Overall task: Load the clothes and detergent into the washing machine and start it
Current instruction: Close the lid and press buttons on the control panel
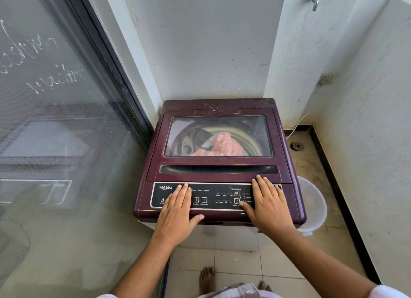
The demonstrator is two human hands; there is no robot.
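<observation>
Resting flat, open and empty on the control panel (213, 196), left hand (178, 211) and right hand (270, 205) flank the Start/Pause button (204, 200); with clothes (222, 144) under the shut lid (219, 137), pressing it seems next.

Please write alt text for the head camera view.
Left hand and right hand rest flat on the control panel of a maroon washing machine; through its closed lid, pink clothes show.
</observation>
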